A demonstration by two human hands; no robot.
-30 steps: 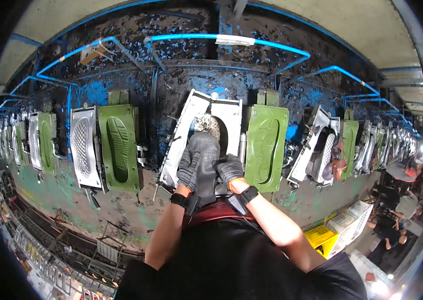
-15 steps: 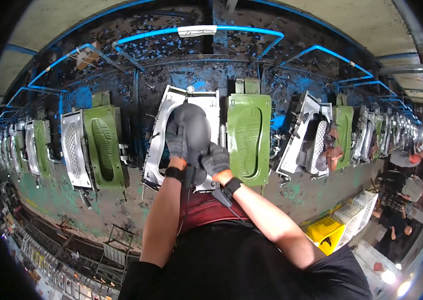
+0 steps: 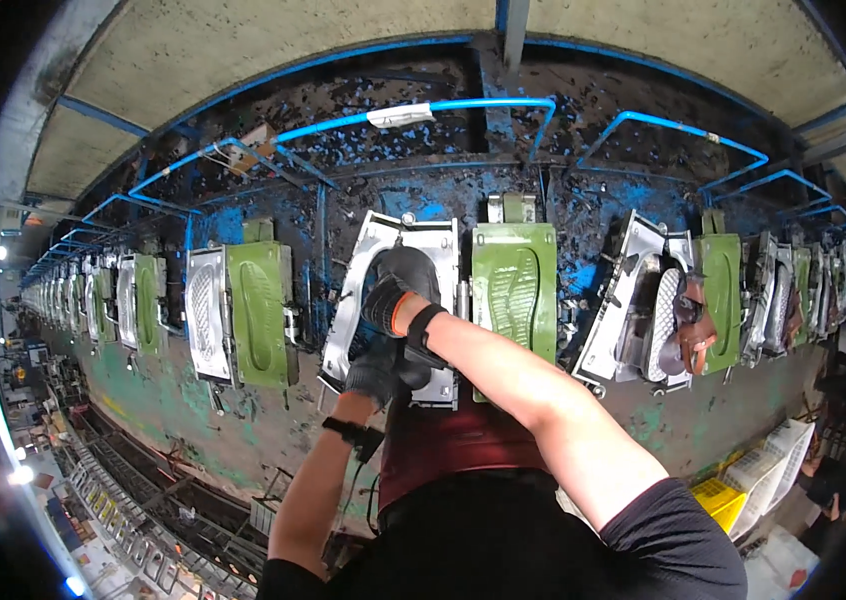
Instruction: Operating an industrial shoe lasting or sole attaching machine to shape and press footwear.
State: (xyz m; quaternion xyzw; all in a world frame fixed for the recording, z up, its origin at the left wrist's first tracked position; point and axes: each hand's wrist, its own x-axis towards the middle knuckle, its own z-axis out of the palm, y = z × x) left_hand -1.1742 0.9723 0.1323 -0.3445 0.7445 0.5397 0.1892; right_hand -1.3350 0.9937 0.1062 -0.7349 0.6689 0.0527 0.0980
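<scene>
Dark shoe upper [image 3: 411, 272], seated in the open silver mould [image 3: 398, 300] at the middle of the machine wall [image 3: 273, 430], green sole plate [image 3: 513, 285] just to its right. Change since a second ago: the upper, then held at the mould's lower part, now sits higher in the cavity. Right hand [image 3: 388, 305], gloved, arm reaching across from lower right, closed over the upper's lower edge. Left hand [image 3: 378, 370], gloved, forearm upright, pressed beneath; its grip cannot be told.
</scene>
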